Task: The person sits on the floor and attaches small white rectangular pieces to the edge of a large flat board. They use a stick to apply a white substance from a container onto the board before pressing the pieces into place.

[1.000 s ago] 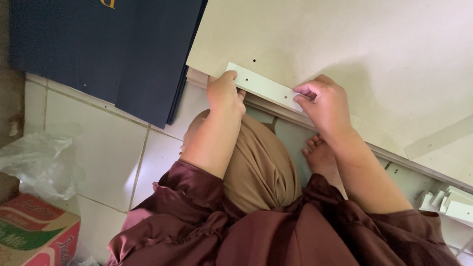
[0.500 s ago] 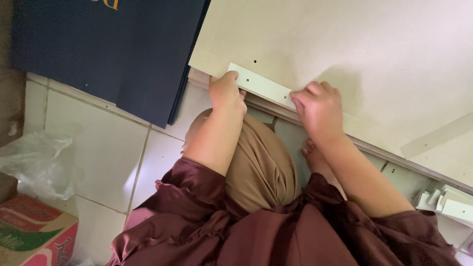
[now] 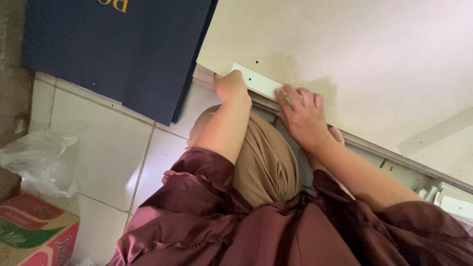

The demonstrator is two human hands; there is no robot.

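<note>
White strip point(image 3: 258, 83) | left hand point(image 3: 230, 87) curled gripping its end | right hand point(image 3: 301, 116) flat, fingers pressing it

— What's over on the floor there, away from the work?

— A big dark blue board point(image 3: 113, 49) lies flat on the white floor tiles point(image 3: 106, 148), one corner pointing down towards the middle of the room.

— And at the far left?

— A crumpled clear plastic bag point(image 3: 42, 160) sits on the tiles, and just below it there's a cardboard box point(image 3: 34, 231) printed in red and green, cut off by the edge of view.

— Anything on the other side?

— A heap of small white parts point(image 3: 451, 197) low at the right, too cropped to make out.
</note>
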